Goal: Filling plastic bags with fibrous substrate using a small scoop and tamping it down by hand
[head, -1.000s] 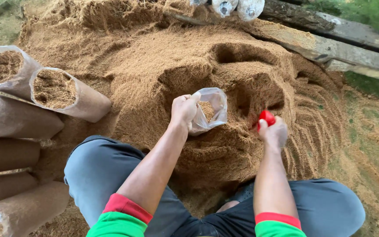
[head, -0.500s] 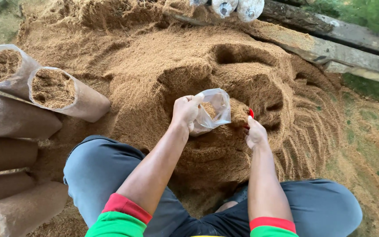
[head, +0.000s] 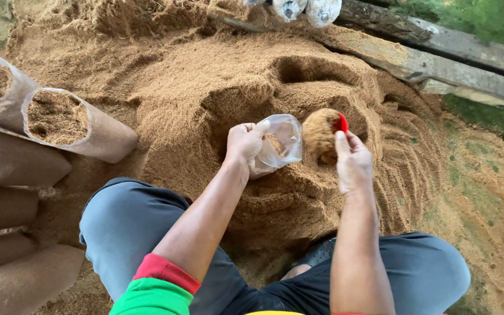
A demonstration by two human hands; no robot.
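My left hand [head: 245,142] pinches open the clear plastic bag [head: 281,143] over the sawdust pile [head: 217,76] — barely filled. My right hand [head: 352,163] grips a red scoop [head: 342,123], heaped, just beside the mouth — filled bags [head: 59,119] lie left.

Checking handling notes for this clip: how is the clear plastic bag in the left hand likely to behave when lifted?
The clear plastic bag is probably floppy: its thin film creases where the left hand pinches its mouth. It looks light for now, with little sawdust inside. It likely sags as the right hand tips in the heaped red scoop.
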